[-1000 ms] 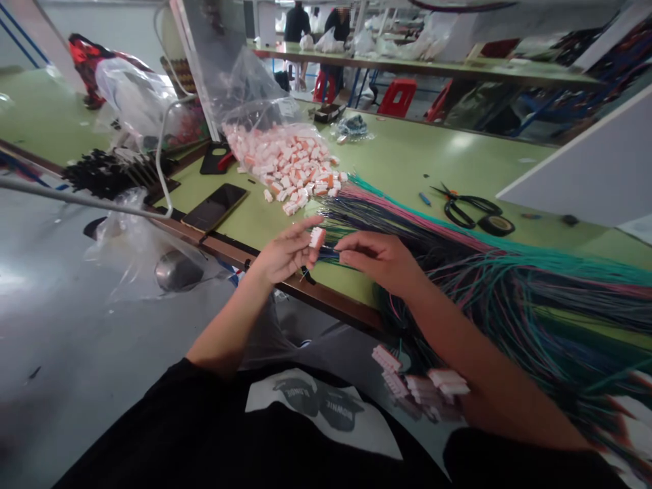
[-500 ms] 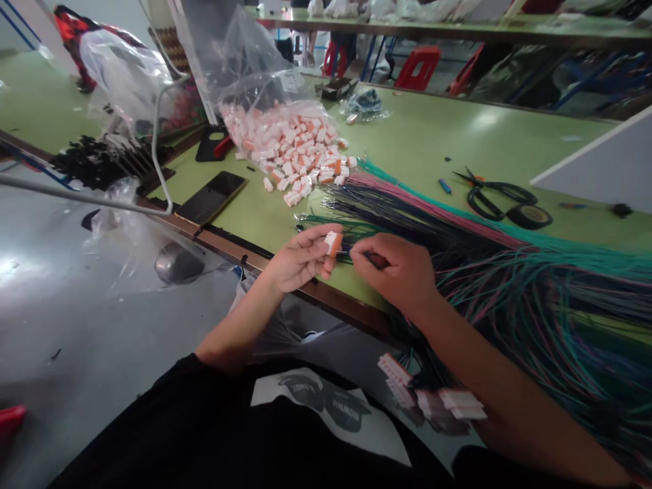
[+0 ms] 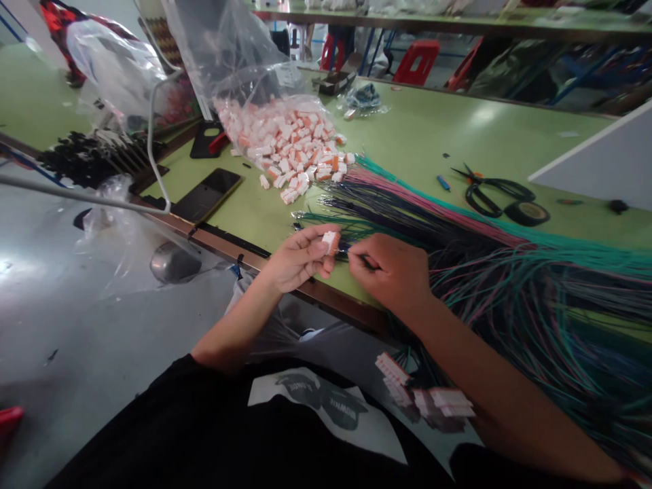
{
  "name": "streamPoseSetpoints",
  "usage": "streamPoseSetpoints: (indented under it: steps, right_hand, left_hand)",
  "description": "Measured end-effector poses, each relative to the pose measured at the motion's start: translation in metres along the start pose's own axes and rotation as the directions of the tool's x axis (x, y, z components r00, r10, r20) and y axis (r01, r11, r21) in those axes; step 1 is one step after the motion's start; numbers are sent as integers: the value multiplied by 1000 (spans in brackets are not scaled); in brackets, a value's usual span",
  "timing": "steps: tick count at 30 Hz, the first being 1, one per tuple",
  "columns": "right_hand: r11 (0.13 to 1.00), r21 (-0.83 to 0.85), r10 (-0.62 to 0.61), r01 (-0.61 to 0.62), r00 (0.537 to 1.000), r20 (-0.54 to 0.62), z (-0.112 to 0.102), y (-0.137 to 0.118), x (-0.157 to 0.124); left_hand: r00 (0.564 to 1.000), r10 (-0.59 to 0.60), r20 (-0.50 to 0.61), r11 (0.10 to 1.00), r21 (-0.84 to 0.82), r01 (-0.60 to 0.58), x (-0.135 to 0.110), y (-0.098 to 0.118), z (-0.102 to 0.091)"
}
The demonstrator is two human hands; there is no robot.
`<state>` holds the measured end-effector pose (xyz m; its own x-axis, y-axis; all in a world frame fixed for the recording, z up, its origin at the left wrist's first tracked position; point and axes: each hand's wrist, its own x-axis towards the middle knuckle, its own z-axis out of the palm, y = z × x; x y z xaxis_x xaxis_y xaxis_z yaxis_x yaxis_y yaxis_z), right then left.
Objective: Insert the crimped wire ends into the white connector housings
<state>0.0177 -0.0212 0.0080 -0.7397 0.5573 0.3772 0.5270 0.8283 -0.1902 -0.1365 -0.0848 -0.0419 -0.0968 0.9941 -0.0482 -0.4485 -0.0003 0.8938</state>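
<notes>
Between the thumb and fingers of my left hand (image 3: 299,259) is a white and orange connector housing (image 3: 331,242), its orange side turned to the right. My right hand (image 3: 392,272) is closed in a pinch just right of it, on a thin dark wire (image 3: 343,250) whose end points at the housing. Whether the wire tip has entered the housing is too small to tell. Behind both hands lie bundles of green, pink and black wires (image 3: 407,210). A heap of similar connector housings (image 3: 295,142) spills from a clear plastic bag (image 3: 239,61).
A phone (image 3: 207,195) lies left of the heap, near the table edge. Scissors (image 3: 483,193) and black tape (image 3: 528,212) rest at the right. Wired connectors (image 3: 428,394) hang below the table edge by my lap. A grey metal rod (image 3: 153,142) crosses the left side.
The right hand has shifted very slightly left, toward the connector housing. The left hand keeps its hold on the housing. The whole view has moved a little.
</notes>
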Motion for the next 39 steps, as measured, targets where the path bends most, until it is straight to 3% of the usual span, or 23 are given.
streamPoseSetpoints:
  steps: [7,14,21,25,29,34,37,39]
  right_hand:
    - [993,-41,-117,115,991,-65,7,1,0]
    - [968,-48,-251,246,954,-163,11,5,0]
    - [970,-68,-241,234,963,-123,14,2,-3]
    - [985,-53,-164,162,985,-43,15,2,-1]
    - [986,159,-57,49,997,49,12,4,1]
    - [943,332,-34,5,996,81,8,4,2]
    - [866,498,-57,-44,981,186,0,16,8]
    - [835,542,2,-94,986,168,-7,32,13]
  left_hand:
    - [1000,-12,25,991,-132,15,1,-1,2]
    - [991,63,119,962,-271,-29,0,-3,0]
    - [991,23,130,970,-243,9,1,-5,2]
    - [993,5,117,973,-231,23,1,-6,2]
    - [993,7,120,977,-212,19,2,-6,2]
    - [992,12,126,990,-141,6,1,-8,0]
    - [987,29,155,995,-97,-14,-4,-3,-4]
    - [976,52,210,997,-63,-39,-10,4,-9]
